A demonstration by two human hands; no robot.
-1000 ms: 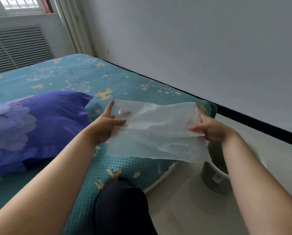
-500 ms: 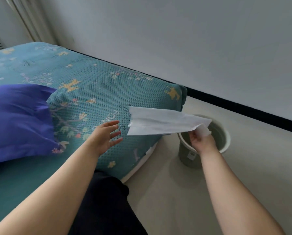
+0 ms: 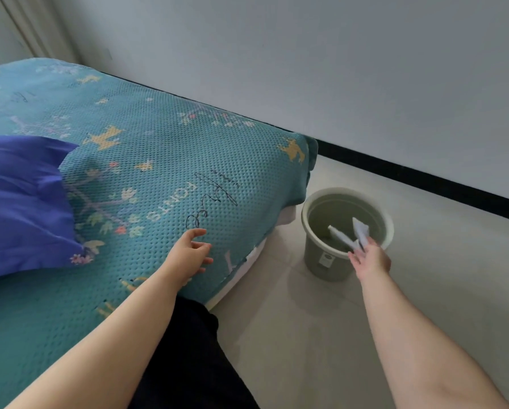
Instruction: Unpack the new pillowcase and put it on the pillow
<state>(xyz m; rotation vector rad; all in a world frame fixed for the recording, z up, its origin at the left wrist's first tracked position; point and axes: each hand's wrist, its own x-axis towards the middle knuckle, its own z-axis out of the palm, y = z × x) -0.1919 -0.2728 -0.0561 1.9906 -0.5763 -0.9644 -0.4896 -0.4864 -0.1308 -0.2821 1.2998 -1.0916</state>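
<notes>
The right hand [image 3: 370, 259] reaches out over the rim of a round green bin [image 3: 311, 228] on the floor. Its fingers look nearly straight, and their tips touch the near end of a white wrapper [image 3: 346, 236]. It is hard to tell if the fingers pinch the wrapper or have let it go. The left hand [image 3: 188, 255] is open, with its fingers spread and loose. It holds nothing and sits just above the corner of the bed [image 3: 164, 160].

The white wrapper is crumpled and folded into a V shape. One long arm of it points away to the left, down into the bin. A shorter arm points up and away from the hand. Most of the wrapper is inside the bin.

The purple pillow [image 3: 20, 199] lies on the bed at the left edge of the view, well apart from both hands. Its corner points to the right, toward the middle of the bed. Its far end is cut off, so its long side cannot be told.

There is one wrapper, one bin, one pillow and one bed. Two hands and two bare arms show. The bed has a blue-green cover with small flowers and letters on it. A dark knee [image 3: 188, 358] shows between the arms.
</notes>
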